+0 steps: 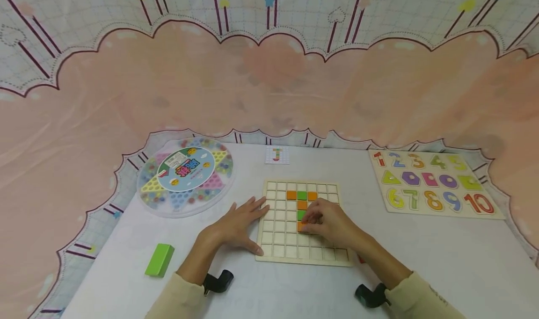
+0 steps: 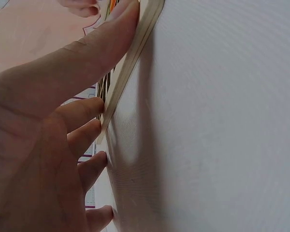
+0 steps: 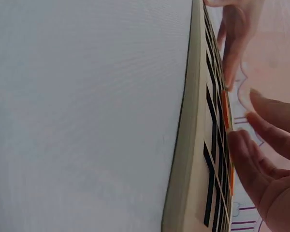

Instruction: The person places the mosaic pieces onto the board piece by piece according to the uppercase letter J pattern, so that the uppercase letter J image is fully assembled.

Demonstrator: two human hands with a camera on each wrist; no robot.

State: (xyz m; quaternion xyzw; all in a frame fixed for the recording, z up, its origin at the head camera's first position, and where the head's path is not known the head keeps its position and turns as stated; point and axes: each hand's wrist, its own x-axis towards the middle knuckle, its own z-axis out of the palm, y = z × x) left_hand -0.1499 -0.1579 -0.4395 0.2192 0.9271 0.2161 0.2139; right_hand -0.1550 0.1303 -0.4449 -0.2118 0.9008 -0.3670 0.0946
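Note:
A wooden grid board [image 1: 278,251] lies flat, with orange and green tiles [image 1: 302,195] set in a T-like shape. My left hand [image 1: 236,225] rests along the board's left edge, fingers spread, with thumb [image 2: 121,24] and fingertips touching the frame. Over the middle of the board is my right hand [image 1: 332,223]; its thumb touches the lowest orange tile [image 1: 300,227] in the column. In the right wrist view an orange tile [image 3: 225,108] sits in the grid beside the fingertips, and the raised fingers [image 3: 270,104] are apart from it.
A small pattern card [image 1: 277,155] lies behind the board. A round marble game box [image 1: 185,176] stands back left, a green block [image 1: 159,260] front left. At right is a number puzzle board [image 1: 435,183]. A red piece [image 1: 360,259] partly shows under my right wrist.

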